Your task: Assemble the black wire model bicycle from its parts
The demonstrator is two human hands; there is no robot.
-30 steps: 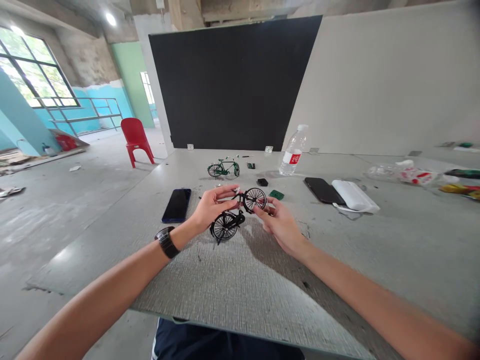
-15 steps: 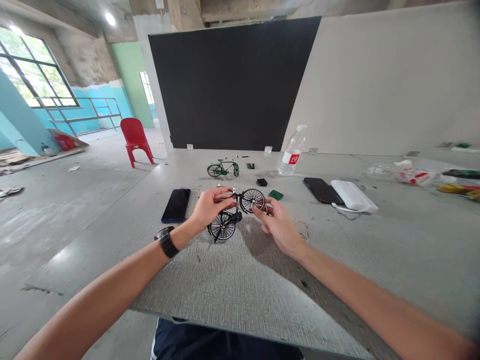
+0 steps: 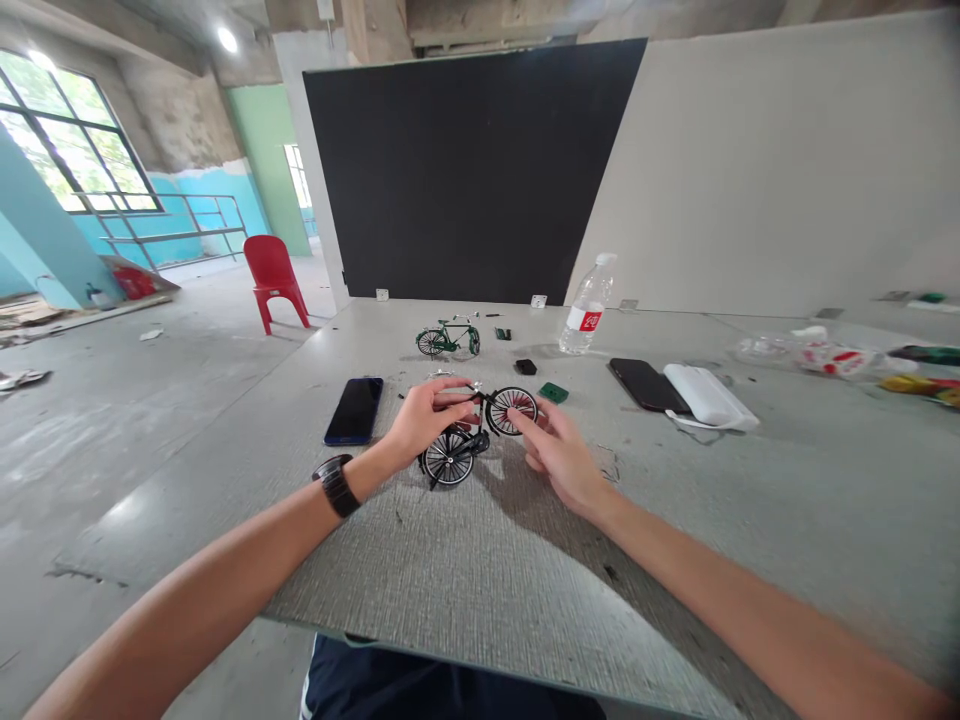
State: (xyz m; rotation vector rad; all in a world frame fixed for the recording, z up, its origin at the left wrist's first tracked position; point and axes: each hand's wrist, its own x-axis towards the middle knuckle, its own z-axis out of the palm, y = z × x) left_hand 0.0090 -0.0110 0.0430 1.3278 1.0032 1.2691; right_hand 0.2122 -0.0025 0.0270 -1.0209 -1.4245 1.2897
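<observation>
A small black model bicycle (image 3: 480,440) is held tilted over the grey table, its front wheel (image 3: 512,411) higher than its rear wheel (image 3: 449,458). My left hand (image 3: 429,415) grips it around the frame and handlebar area, partly hiding them. The fingers of my right hand (image 3: 559,450) are at the right side of the front wheel, thumb and fingers around its rim. Behind them, a green model bicycle (image 3: 448,338) stands on the table. A green piece (image 3: 553,392) and a black piece (image 3: 526,367) lie just beyond my right hand.
A dark phone (image 3: 354,410) lies left of my left hand. A water bottle (image 3: 589,305) stands at the back. To the right are a black phone (image 3: 646,384), a white case (image 3: 701,393) and plastic packaging (image 3: 832,355). A black panel (image 3: 472,180) rises behind.
The black bicycle has shifted slightly right, with its front wheel a little lower. My right thumb now lies farther across the wheel. The view has moved slightly.
</observation>
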